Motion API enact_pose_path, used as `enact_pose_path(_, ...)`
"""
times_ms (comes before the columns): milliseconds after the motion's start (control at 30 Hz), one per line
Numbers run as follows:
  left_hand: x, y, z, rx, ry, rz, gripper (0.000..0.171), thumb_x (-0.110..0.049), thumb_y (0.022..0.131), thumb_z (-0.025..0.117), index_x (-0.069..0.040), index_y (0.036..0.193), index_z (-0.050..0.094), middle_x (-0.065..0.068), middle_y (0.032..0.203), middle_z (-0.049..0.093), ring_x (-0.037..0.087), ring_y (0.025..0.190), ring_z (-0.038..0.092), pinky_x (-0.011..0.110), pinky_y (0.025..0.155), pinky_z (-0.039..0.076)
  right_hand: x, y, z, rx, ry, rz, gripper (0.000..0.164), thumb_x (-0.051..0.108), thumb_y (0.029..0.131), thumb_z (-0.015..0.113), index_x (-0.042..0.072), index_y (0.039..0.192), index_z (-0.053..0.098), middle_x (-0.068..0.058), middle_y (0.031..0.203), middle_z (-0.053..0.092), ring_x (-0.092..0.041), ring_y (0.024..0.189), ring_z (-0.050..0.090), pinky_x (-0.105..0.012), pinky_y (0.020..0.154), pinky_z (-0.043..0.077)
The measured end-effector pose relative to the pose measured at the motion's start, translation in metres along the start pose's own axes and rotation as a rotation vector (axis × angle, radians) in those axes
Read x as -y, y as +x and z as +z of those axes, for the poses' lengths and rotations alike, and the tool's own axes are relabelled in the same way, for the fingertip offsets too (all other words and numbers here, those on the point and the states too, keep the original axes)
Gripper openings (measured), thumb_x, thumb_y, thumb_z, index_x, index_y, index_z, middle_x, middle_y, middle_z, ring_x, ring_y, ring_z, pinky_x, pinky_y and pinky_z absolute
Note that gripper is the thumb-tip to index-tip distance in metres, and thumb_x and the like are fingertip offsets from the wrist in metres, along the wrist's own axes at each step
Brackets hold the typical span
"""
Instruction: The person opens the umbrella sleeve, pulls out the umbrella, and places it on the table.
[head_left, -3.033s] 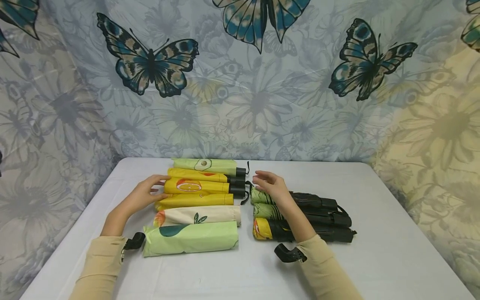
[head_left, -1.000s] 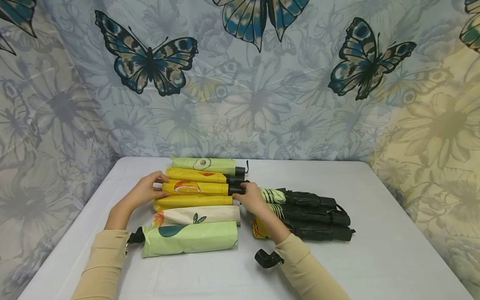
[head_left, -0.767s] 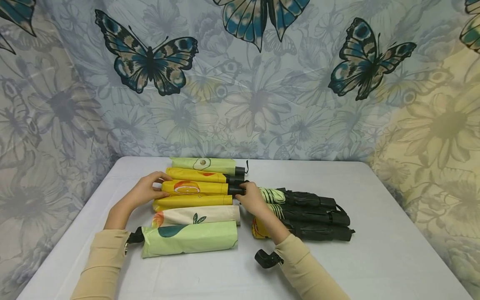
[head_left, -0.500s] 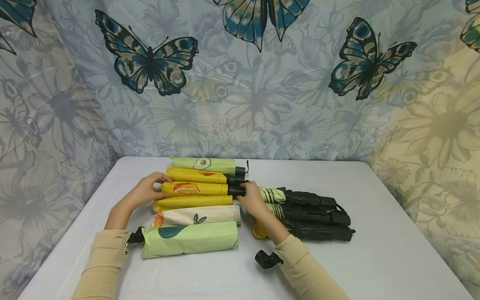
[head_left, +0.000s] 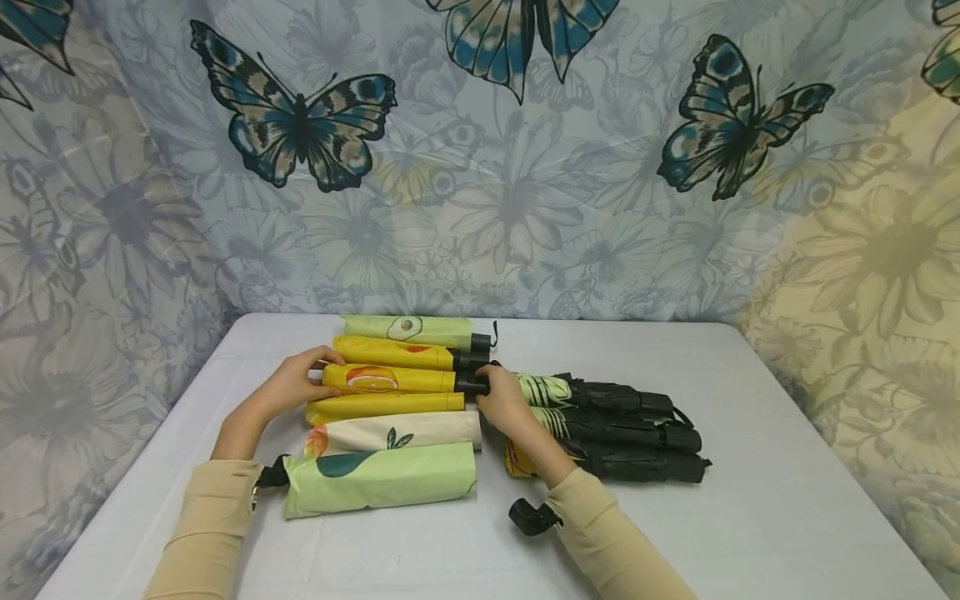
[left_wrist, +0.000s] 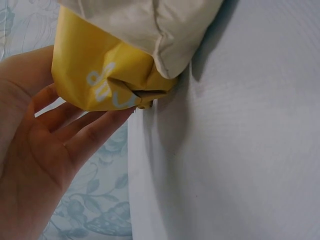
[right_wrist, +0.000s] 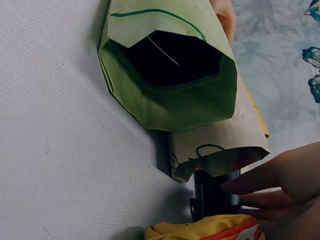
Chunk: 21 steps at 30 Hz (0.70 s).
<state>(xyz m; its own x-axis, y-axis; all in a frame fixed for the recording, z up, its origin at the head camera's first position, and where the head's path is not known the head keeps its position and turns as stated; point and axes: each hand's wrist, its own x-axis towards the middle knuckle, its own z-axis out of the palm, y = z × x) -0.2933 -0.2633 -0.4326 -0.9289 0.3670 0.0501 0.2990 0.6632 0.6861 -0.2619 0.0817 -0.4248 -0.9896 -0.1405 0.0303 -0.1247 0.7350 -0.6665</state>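
Note:
In the head view, a yellow folded umbrella (head_left: 412,379) with an orange-slice print lies across the row on the table. My left hand (head_left: 288,387) holds its left end; the left wrist view has the thumb and fingers on either side of a yellow umbrella end (left_wrist: 100,65). At the other end, my right hand (head_left: 504,398) grips the black handle (head_left: 470,382). In the right wrist view, my right fingers touch a black handle (right_wrist: 215,192). Yellow umbrellas lie directly behind (head_left: 390,351) and in front (head_left: 397,405) of the held one.
An avocado-print umbrella (head_left: 438,332) lies farthest back. Nearer are a cream sleeve (head_left: 435,430) and a light green sleeve (head_left: 405,479), whose open end faces right. Black-and-patterned folded umbrellas (head_left: 630,432) lie at right, partly behind my right forearm. Patterned cloth hangs beyond the white table (head_left: 787,517).
Since three seconds ago, my right hand has moved left from over the dark umbrellas and taken the black handle. The orange-slice umbrella has shifted slightly left. My left hand has barely moved.

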Motion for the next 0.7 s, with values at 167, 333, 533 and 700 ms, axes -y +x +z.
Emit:
enact_pose_path(167, 0.0, 0.0, 0.0, -0.001, 0.003, -0.003, 0.042, -0.006, 0.084, 0.075, -0.003, 0.121, 0.056, 0.024, 0.129, 0.056, 0.049, 0.123, 0.051, 0.045, 0.09, 0.058, -0.001, -0.001, 0.0, -0.008, -0.015, -0.024, 0.04, -0.006, 0.085, 0.066, -0.004, 0.125, 0.061, -0.022, 0.127, 0.062, -0.036, 0.12, 0.059, -0.045, 0.096, 0.054)
enact_pose_path(333, 0.0, 0.0, 0.0, 0.001, 0.007, -0.003, 0.042, -0.005, 0.084, 0.075, -0.003, 0.121, 0.055, 0.024, 0.129, 0.055, 0.049, 0.123, 0.051, 0.045, 0.09, 0.058, -0.003, 0.0, 0.0, -0.018, -0.023, -0.058, 0.042, -0.008, 0.083, 0.069, -0.003, 0.124, 0.063, -0.02, 0.125, 0.064, -0.036, 0.121, 0.058, -0.046, 0.098, 0.053)
enact_pose_path(533, -0.001, 0.0, 0.0, -0.002, 0.013, 0.004, 0.043, -0.005, 0.083, 0.075, -0.004, 0.122, 0.056, 0.024, 0.13, 0.055, 0.049, 0.122, 0.052, 0.046, 0.09, 0.058, -0.009, 0.0, 0.002, -0.029, -0.015, -0.102, 0.041, -0.009, 0.079, 0.073, -0.002, 0.118, 0.066, -0.021, 0.123, 0.065, -0.038, 0.12, 0.058, -0.047, 0.099, 0.052)
enact_pose_path(700, -0.001, 0.001, 0.001, 0.007, 0.021, 0.004, 0.046, -0.006, 0.082, 0.076, -0.005, 0.125, 0.059, 0.023, 0.133, 0.055, 0.05, 0.123, 0.051, 0.047, 0.09, 0.057, -0.011, -0.001, 0.001, -0.044, -0.002, -0.116, 0.039, -0.008, 0.078, 0.075, -0.001, 0.115, 0.068, -0.02, 0.12, 0.067, -0.037, 0.118, 0.06, -0.047, 0.098, 0.052)
